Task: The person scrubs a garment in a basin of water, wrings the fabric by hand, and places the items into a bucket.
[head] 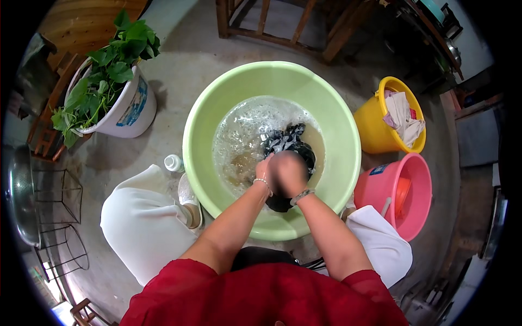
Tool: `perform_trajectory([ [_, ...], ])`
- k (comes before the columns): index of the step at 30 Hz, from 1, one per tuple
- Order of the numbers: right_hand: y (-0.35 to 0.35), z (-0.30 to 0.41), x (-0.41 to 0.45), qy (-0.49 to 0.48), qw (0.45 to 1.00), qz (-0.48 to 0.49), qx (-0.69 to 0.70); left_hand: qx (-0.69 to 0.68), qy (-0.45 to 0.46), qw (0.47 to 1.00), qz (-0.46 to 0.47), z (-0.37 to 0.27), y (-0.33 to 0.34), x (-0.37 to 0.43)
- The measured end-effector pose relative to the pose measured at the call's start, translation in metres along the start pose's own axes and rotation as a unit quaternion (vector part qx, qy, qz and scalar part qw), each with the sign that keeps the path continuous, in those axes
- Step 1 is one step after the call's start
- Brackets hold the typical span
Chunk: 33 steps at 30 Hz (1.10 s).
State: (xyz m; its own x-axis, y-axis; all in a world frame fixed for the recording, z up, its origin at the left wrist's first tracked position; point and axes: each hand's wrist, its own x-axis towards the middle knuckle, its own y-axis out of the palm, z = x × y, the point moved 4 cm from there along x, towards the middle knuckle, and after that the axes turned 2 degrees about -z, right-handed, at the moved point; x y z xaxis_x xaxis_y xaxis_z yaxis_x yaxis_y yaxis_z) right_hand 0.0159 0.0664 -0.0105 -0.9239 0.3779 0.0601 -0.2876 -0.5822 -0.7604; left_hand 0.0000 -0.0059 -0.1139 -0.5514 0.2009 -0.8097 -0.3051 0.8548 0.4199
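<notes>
A large light-green plastic basin (206, 106) stands on the floor between my knees, holding cloudy, sudsy water (244, 118). A wet, dark garment (299, 146) is bunched at the right of the water, part of it trailing toward me below my wrists. My left hand (265, 169), with a beaded bracelet at the wrist, grips the cloth from the left. Close beside it, my right hand (291, 173), wearing a bangle, is closed over the same cloth. A blurred patch covers much of the right hand and the fingers where the two hands meet.
At right stand a yellow bucket (367, 126) with light cloths and a tilted pink bucket (373, 189) with a red item inside. A white bucket (142, 110) of leafy greens is at left. A white-capped bottle (174, 163) touches the basin's left side. Wooden furniture (277, 36) stands beyond.
</notes>
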Motion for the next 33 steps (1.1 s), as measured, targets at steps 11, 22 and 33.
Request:
perform_trajectory([
  [11,-0.003,-0.054,0.002,0.115,0.966,0.056,0.227,0.07,0.087,0.994,0.011,-0.027,0.025,-0.041],
  [22,-0.015,-0.061,-0.005,0.209,0.875,0.176,0.401,-0.22,0.021,0.975,0.002,-0.026,0.002,-0.018],
  [33,-0.011,0.06,-0.016,-0.13,0.987,0.07,0.055,-0.163,-0.035,0.958,0.233,0.013,-0.006,0.012],
])
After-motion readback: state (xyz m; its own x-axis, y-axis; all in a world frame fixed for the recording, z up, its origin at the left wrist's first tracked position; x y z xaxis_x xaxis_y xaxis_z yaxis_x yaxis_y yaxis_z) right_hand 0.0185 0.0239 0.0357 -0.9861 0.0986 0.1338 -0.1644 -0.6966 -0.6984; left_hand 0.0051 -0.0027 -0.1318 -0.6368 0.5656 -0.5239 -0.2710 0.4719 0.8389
